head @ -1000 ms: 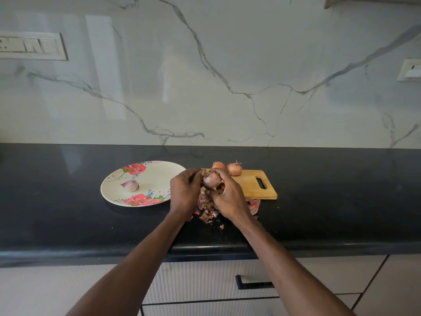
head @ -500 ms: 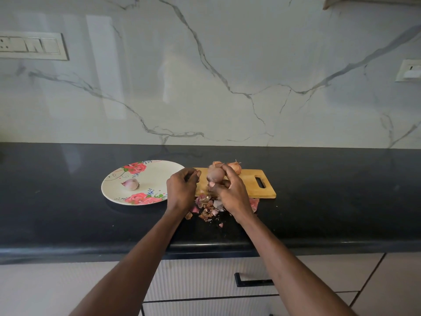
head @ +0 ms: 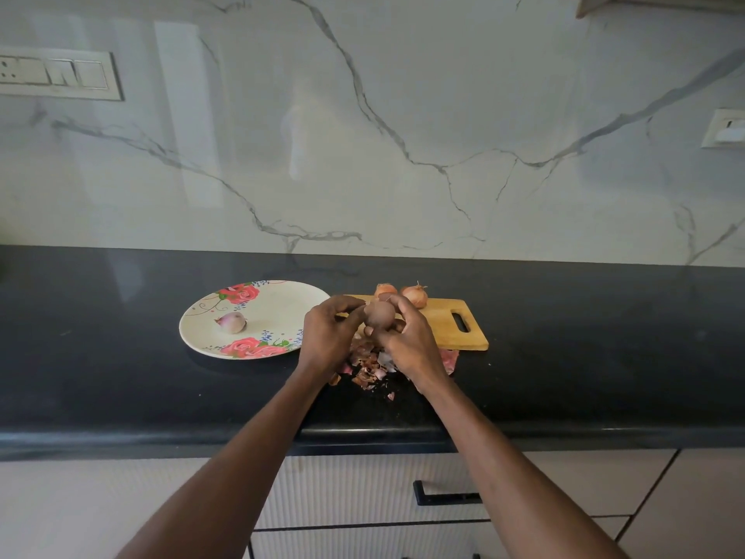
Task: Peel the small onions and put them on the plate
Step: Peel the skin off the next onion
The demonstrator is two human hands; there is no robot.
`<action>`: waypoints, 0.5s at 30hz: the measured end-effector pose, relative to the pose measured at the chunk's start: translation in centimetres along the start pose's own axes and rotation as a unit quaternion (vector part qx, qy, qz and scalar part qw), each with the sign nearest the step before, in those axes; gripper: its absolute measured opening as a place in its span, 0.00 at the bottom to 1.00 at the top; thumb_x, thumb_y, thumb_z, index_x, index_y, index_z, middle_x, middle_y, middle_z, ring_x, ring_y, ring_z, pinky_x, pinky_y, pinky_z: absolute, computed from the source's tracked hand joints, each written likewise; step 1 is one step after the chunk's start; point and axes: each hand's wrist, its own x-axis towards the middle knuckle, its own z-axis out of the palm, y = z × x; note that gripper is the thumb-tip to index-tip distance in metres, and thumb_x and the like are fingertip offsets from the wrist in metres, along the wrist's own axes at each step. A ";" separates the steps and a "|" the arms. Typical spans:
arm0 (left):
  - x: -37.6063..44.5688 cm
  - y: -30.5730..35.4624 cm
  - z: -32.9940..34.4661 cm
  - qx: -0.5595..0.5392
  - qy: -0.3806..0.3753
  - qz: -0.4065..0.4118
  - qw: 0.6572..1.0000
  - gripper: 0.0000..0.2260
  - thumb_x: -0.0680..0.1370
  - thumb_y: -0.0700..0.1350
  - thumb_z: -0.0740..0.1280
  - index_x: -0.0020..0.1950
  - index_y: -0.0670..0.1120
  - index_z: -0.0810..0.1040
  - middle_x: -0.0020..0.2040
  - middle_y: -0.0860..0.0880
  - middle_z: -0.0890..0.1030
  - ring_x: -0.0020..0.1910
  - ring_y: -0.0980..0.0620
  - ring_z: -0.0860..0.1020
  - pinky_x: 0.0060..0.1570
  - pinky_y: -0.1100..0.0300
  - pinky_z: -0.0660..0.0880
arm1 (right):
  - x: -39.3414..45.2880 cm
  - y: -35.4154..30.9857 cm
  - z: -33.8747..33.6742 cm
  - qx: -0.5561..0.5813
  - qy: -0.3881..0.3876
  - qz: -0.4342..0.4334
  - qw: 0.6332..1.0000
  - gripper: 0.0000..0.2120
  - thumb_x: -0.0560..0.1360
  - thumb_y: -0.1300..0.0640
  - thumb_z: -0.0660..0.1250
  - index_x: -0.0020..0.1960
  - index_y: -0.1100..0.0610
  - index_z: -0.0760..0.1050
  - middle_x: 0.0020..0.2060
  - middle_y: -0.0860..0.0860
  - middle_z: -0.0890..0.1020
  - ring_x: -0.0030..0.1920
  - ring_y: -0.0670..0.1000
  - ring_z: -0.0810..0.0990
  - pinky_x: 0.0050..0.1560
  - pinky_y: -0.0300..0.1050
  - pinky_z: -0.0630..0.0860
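Since half a second ago the left hand [head: 328, 336] has closed back in on the onion [head: 379, 313], its fingers [head: 350, 304] now touching the bulb's left side where before they sat slightly apart from it.

Nearest, the 2 forearms are reaching in over the dark tabletop [head: 121, 377]. Just beyond them a pile of peelings [head: 369, 369] is lying between the wrists. Above it the right hand [head: 411, 340] is cupping the onion from the right and below, its fingers curled narrowly round it, while the left fingers are pinching at the skin near the top. The bulb is looking dull and brownish, so some skin is probably still on.

To the left the floral plate [head: 278, 312] is carrying 1 peeled onion [head: 232, 322]. Further back, 2 unpeeled onions [head: 415, 295] are sitting at the far edge of the wooden cutting board [head: 447, 324].

The risk from here: the bulb is smooth and held only at its sides, so a hard tug on a stubborn strip could pop it out of the right hand onto the tabletop, or tear flesh away with the skin. Peelings could also be scattering towards the plate.
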 end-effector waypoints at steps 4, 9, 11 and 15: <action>0.0 -0.1 0.2 0.029 0.011 -0.008 0.999 0.04 0.80 0.43 0.70 0.50 0.46 0.84 0.43 0.53 0.83 0.45 0.57 0.81 0.43 0.65 0.73 | -0.1 -0.2 0.2 -0.022 -0.010 -0.003 1.000 0.19 0.73 0.59 0.73 0.62 0.49 0.75 0.54 0.49 0.82 0.54 0.49 0.82 0.54 0.55 0.81; 0.4 -0.5 0.2 0.025 0.046 -0.041 0.998 0.01 0.81 0.44 0.69 0.49 0.48 0.80 0.44 0.50 0.83 0.44 0.49 0.82 0.46 0.51 0.79 | -0.1 -0.3 0.0 0.010 0.024 0.018 0.999 0.19 0.75 0.54 0.75 0.61 0.48 0.72 0.55 0.47 0.80 0.52 0.42 0.80 0.48 0.41 0.79; 0.4 -0.4 0.1 0.022 0.033 -0.029 0.999 0.07 0.80 0.40 0.69 0.56 0.49 0.80 0.48 0.51 0.82 0.47 0.51 0.82 0.49 0.49 0.81 | -0.2 -0.3 -0.2 0.042 0.029 0.011 0.999 0.19 0.75 0.52 0.75 0.64 0.45 0.75 0.58 0.42 0.79 0.56 0.39 0.79 0.54 0.41 0.79; 0.1 -0.1 0.0 -0.009 0.003 -0.013 1.000 0.16 0.79 0.35 0.65 0.65 0.47 0.80 0.55 0.51 0.84 0.54 0.55 0.81 0.56 0.54 0.80 | 0.0 -0.5 -0.2 0.136 0.019 0.048 0.989 0.16 0.75 0.49 0.73 0.63 0.47 0.81 0.58 0.49 0.83 0.59 0.49 0.82 0.61 0.53 0.80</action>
